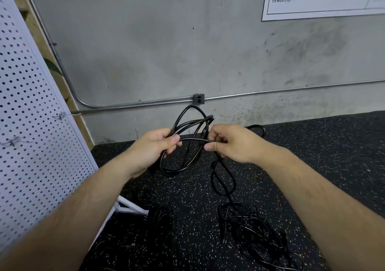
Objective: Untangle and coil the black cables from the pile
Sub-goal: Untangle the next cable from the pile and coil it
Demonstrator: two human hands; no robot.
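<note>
Head: left hand point(154, 146), right hand point(231, 143) pinch black cable point(195, 139); sign point(323, 0) reads 有氧训练.

left hand point(154, 148): bare | right hand point(231, 143): bare | forearms point(87, 204): bare

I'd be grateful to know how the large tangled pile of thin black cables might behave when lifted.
Probably floppy: the large tangled pile of thin black cables lies in loose loops. Likely to snag and lift as a clump, since strands cross everywhere. Probably light, being thin.

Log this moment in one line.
left hand grips looped black cable coil | right hand pinches same coil | tangled black cable pile on speckled floor
</note>
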